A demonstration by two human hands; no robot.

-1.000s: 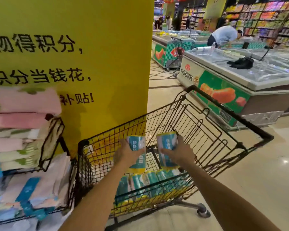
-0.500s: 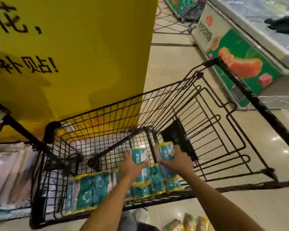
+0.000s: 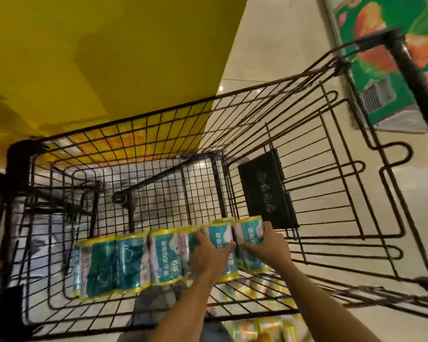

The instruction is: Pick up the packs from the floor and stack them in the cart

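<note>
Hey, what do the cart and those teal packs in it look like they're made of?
The cart looks like steel wire with a dark matte coating, going by its thin rigid grid. The teal packs seem wrapped in thin glossy plastic film; the wrap shines and wrinkles, but the contents are hidden.

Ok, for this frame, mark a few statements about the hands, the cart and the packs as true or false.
1. The left hand grips a teal pack inside the cart. True.
2. The right hand is empty. False: it grips a second pack, beside the first.
3. The cart holds no other packs. False: a row of packs lies on its bottom, left of the hands.
4. The pillar beyond the cart is yellow. True.
5. Floor packs lie below the cart's near edge. True.
</note>
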